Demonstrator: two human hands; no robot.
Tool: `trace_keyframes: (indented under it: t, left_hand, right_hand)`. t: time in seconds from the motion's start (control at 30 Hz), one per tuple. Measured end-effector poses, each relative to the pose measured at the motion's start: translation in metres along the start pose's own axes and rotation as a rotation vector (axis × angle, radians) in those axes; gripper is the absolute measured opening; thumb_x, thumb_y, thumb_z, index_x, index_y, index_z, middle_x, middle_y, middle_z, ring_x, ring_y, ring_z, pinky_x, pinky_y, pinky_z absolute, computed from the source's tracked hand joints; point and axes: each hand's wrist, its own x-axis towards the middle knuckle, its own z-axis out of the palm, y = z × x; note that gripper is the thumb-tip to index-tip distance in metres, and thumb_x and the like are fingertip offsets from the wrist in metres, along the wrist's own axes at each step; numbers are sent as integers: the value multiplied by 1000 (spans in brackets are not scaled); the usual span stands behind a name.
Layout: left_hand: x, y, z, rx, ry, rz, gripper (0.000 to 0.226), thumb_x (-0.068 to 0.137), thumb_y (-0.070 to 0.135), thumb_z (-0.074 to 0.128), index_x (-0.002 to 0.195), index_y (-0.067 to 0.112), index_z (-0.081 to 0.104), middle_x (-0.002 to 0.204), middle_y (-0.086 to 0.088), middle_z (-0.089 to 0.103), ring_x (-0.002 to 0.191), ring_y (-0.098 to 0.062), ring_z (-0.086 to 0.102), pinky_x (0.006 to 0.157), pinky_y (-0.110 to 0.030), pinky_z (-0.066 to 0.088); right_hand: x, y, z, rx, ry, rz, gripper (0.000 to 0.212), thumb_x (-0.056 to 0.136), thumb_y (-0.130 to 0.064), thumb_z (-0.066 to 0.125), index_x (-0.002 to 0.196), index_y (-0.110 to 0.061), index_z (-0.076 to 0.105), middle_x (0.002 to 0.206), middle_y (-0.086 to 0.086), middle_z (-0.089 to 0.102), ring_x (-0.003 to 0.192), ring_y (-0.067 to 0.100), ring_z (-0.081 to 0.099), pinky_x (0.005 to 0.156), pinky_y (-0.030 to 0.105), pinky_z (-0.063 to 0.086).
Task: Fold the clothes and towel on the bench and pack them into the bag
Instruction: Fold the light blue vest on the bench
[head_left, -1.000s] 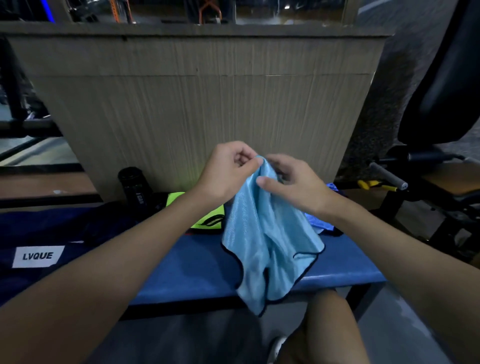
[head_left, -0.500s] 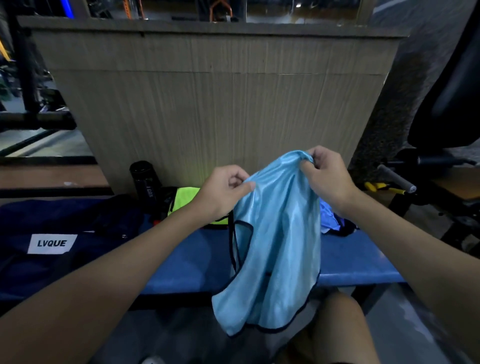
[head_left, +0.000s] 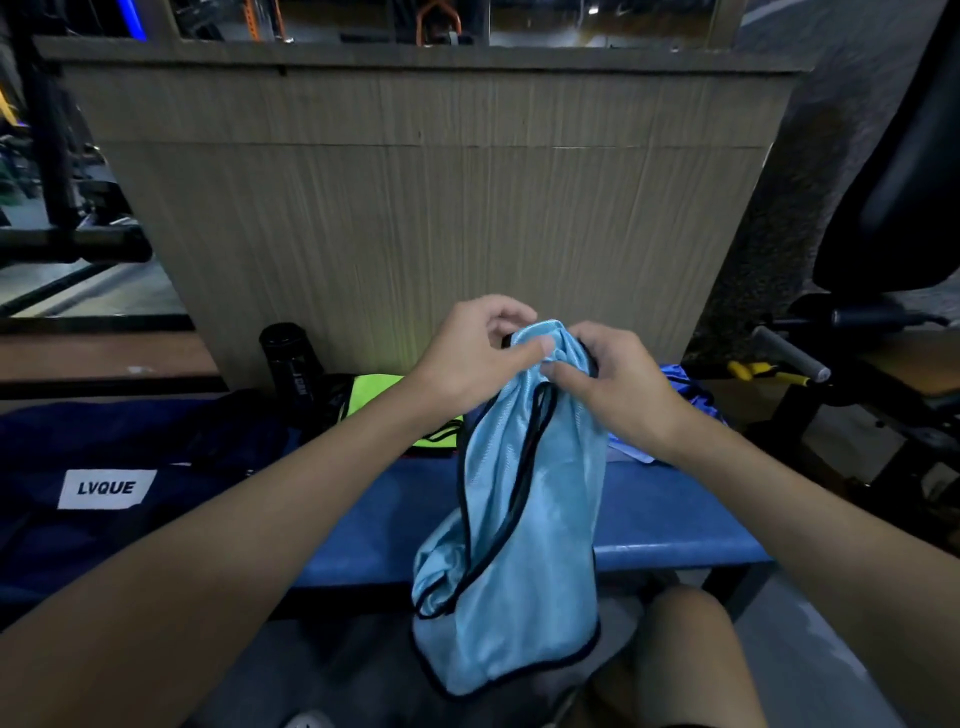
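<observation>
Two bare hands meet above the blue padded tabletop (head_left: 363, 525), both on the bunched top of a light-blue shiny garment with black trim (head_left: 540, 519). The left hand (head_left: 467, 358) presses its thumb against the upper fold of the fabric, and its fingers curl over from behind, so the cloth is pinched between them. The right hand (head_left: 615, 387) is just beside it, nearly touching. Its thumb and curled fingers are closed on the same gathered edge.

From that double grip the garment hangs straight down in front of the tabletop. Its lower hem dangles past the front edge, close to the person's bare knee (head_left: 691, 654). A line of black piping loops down the middle of the cloth.

At the left end of the tabletop lies a navy-blue fabric bag (head_left: 171, 441) with a white label reading LVQUE. From where I stand I cannot tell whether its mouth is open. Between the bag and the hands, a neon-yellow garment (head_left: 374, 395) lies towards the back, partly hidden by the left forearm. A black cylindrical bottle (head_left: 291, 364) stands upright just behind it, close to the pale wood-grain panel (head_left: 415, 208) that rises behind the tabletop.

Behind the right hand a crumpled blue cloth (head_left: 685, 387) rests on the tabletop, most of it covered by the wrist. Off to the right is a black exercise machine (head_left: 893, 208) with a padded seat.
</observation>
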Motion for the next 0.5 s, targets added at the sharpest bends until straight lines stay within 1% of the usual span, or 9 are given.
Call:
trace_keyframes:
  t: [0.07,0.1,0.17,0.23,0.3,0.33,0.37,0.43,0.5]
  left_hand:
    - [-7,-11,-3,26,-89,-76,25,84,15,78,104,2,69,100,-16,74,90,-23,72,85,-43,57]
    - [-9,-17,-4,40,-109,-95,24,84,16,78,100,0,70,98,-20,74,86,-25,72,82,-46,58]
    - [-11,-20,-6,45,-81,-90,21,85,14,77,90,-4,70,93,-27,71,75,-20,64,74,-41,54]
    - [-10,-16,-7,18,-24,-76,23,85,16,77,85,-5,69,90,-31,69,73,-19,59,71,-39,48]
    - [-8,-5,-8,-31,17,-84,17,87,12,75,85,-4,70,88,-26,72,73,-20,63,71,-42,53]
    - [-6,-1,-8,-43,34,-85,13,88,11,74,85,-2,71,86,-22,74,72,-19,66,72,-42,56]
    - [-4,3,-8,-51,47,-83,12,88,12,74,83,1,71,85,-19,74,71,-18,67,72,-40,56]
    - [-1,6,-8,-66,65,-80,14,88,15,75,81,3,71,83,-19,74,69,-17,66,70,-37,55]
    - [2,7,-7,-87,68,-88,19,87,18,76,79,1,71,85,-25,72,69,-20,62,69,-38,52]
  right_hand:
    - [-2,1,-3,77,35,47,8,92,-15,67,94,-7,66,84,11,67,75,13,59,74,43,54]
    - [-2,2,-4,113,51,77,8,92,-15,67,94,-8,66,85,13,68,75,14,60,75,45,55]
    - [-1,7,-8,146,68,120,9,92,-16,67,96,-8,65,92,18,69,77,18,63,78,48,55]
    - [2,13,-9,137,61,145,13,92,-16,68,102,-9,63,97,18,69,83,17,64,82,47,55]
    - [4,19,-8,81,52,154,32,88,-19,71,116,-14,56,106,7,65,101,17,63,91,38,53]
    - [3,20,-7,33,69,130,44,85,-26,73,122,-19,51,110,0,60,109,16,58,95,34,48]
    - [1,19,-5,6,97,94,52,80,-33,72,125,-25,47,111,-5,57,112,15,53,98,30,43]
    - [-3,14,-1,52,134,14,48,76,-40,70,117,-29,49,106,-8,56,107,10,51,91,21,39]
    - [-6,6,4,91,47,-47,35,78,-34,78,104,-23,57,97,-5,59,93,5,54,80,13,39]
